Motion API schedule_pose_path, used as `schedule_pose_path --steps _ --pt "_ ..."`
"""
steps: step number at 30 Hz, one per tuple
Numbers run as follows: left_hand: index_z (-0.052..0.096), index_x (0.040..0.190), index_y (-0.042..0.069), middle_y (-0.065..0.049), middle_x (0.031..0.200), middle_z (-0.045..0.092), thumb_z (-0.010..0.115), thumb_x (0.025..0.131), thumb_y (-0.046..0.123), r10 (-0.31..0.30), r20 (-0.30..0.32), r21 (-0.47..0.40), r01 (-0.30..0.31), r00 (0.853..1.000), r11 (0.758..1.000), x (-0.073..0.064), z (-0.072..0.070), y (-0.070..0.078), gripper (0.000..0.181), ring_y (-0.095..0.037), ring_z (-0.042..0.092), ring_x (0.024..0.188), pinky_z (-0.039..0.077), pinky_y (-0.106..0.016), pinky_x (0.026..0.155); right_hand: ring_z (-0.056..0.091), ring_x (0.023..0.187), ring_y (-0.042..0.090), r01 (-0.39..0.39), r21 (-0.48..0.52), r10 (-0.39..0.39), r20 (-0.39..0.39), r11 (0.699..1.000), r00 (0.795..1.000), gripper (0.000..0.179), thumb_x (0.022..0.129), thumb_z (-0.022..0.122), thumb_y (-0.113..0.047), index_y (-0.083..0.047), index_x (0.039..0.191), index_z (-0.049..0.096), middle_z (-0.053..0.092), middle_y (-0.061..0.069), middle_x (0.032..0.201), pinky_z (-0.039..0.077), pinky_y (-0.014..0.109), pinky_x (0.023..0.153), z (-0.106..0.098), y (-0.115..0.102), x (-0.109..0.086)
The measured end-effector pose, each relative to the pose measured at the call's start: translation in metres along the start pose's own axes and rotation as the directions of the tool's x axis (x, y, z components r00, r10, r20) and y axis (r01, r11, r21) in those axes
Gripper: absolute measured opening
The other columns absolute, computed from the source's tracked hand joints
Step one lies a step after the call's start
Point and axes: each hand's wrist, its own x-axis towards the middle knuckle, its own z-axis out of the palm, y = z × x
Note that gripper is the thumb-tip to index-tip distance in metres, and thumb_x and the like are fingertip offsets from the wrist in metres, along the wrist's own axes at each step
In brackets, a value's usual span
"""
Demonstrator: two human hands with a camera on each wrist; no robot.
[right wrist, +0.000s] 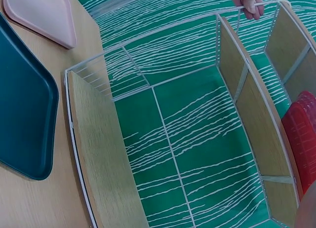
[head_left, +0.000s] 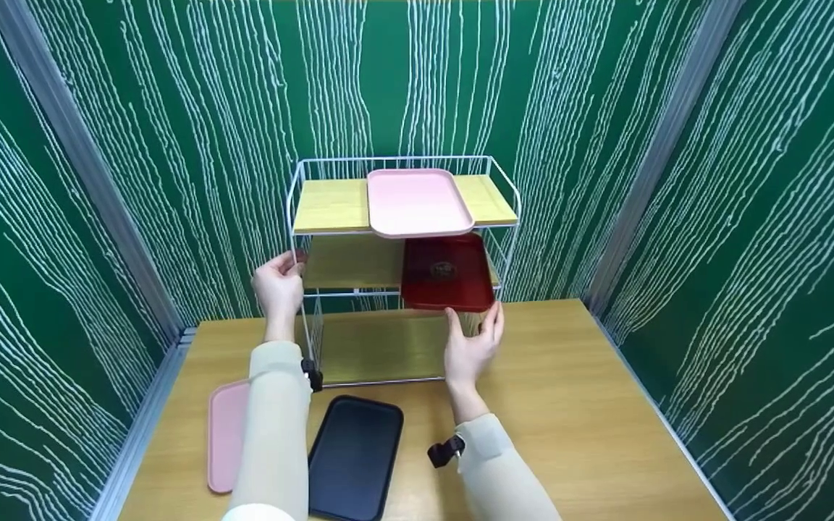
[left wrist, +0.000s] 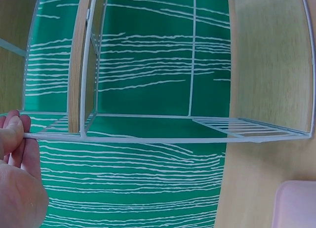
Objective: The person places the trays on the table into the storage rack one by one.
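Note:
A white wire rack (head_left: 288, 210) with wooden shelves stands on the table. My left hand (head_left: 279, 286) grips its left front post at middle-shelf height; the left wrist view shows that hand (left wrist: 19, 164) with thumb and fingers around the thin wire. On the middle shelf, at the right, lies a dark red tray (head_left: 446, 271) with a round emblem, its near edge jutting past the shelf front. My right hand (head_left: 471, 354) holds this tray at its near right corner, thumb at the front edge and fingers by the corner. A pink tray (head_left: 420, 202) lies on the top shelf.
On the table before the rack lie a black tray (head_left: 355, 459) and, further left, another pink tray (head_left: 226, 434), partly covered by my left sleeve. The bottom shelf (head_left: 381, 347) sits close above the table. Green walls with white streaks enclose the table (head_left: 576, 434).

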Motion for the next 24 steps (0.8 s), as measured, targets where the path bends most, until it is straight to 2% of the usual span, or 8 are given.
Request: schedule_pose_path --steps 5,13,20,24 --pt "0.077 0.129 0.003 -0.014 0.122 0.078 0.07 0.102 0.0 -0.012 -0.003 -0.001 0.012 1.0 1.0 -0.001 0.0 0.002 0.028 -0.026 0.073 0.114 0.058 -0.041 0.097 0.038 0.154 0.031 -0.005 -0.013 0.005 0.028 1.0 1.0 0.089 0.087 0.092 -0.019 0.009 0.157 0.043 0.043 0.021 0.164 0.037 0.041 0.123 0.0 0.002 0.008" --pt "0.076 0.131 0.004 -0.013 0.125 0.077 0.068 0.104 0.002 -0.016 0.006 -0.004 0.016 1.0 1.0 -0.002 -0.001 0.004 0.028 -0.027 0.072 0.117 0.057 -0.043 0.101 0.038 0.154 0.034 -0.022 0.007 0.021 0.075 1.0 0.997 0.088 0.089 0.09 -0.017 0.011 0.156 0.042 0.041 0.026 0.164 0.041 0.049 0.12 0.001 0.007 0.024" --pt "0.076 0.13 0.001 -0.015 0.124 0.077 0.068 0.104 0.0 0.013 0.01 -0.016 -0.012 1.0 1.0 -0.001 0.0 0.0 0.027 -0.028 0.073 0.116 0.058 -0.044 0.1 0.038 0.154 0.034 -0.083 -0.037 0.086 0.097 0.996 0.992 0.089 0.09 0.09 -0.021 0.01 0.158 0.04 0.039 0.026 0.166 0.042 0.044 0.119 0.002 0.006 0.033" --pt "0.077 0.128 0.0 -0.016 0.121 0.078 0.068 0.103 -0.001 0.033 0.0 -0.003 -0.033 0.999 0.999 -0.001 0.001 -0.001 0.026 -0.029 0.074 0.113 0.058 -0.044 0.098 0.039 0.153 0.035 -0.085 -0.054 0.091 0.105 0.995 0.99 0.087 0.091 0.088 -0.019 0.01 0.158 0.04 0.039 0.026 0.165 0.043 0.047 0.118 0.004 0.008 0.038"
